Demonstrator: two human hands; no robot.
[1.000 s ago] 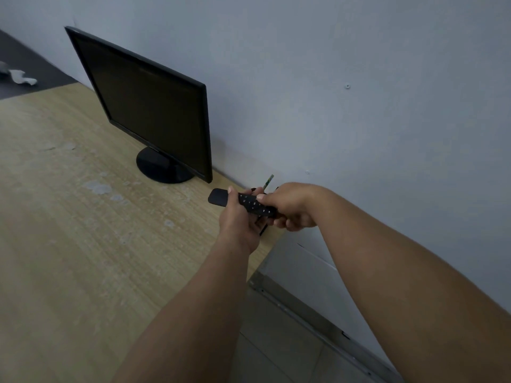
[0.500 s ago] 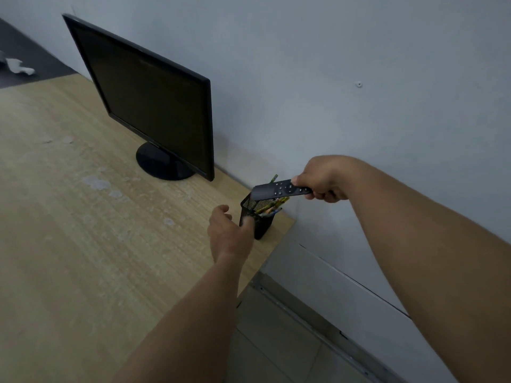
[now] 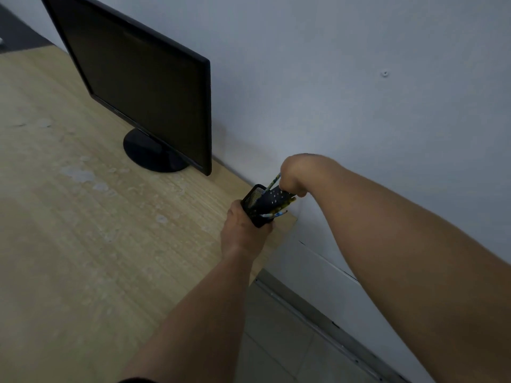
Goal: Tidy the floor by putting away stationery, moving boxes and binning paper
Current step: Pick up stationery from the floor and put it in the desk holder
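Against a pale wall [image 3: 359, 78], at the corner of a worn wooden desk [image 3: 83, 244] beside a dark monitor [image 3: 143, 87], a person's left hand [image 3: 242, 234] gripped a black mesh pen holder [image 3: 252, 202] while the right hand [image 3: 293, 175], fingers curled, held one end of a slim black remote [image 3: 276, 196]. Its long axis slanted from that hand down and leftward, the lower end in the holder's mouth among pens [image 3: 273, 215]. Rigid and apparently light, the remote seemed best pinched at its upper end, with the easily tipped holder steadied around its wall.

Office, wooden desk [image 3: 83, 230], black monitor [image 3: 143, 87], mesh pen holder [image 3: 253, 201]
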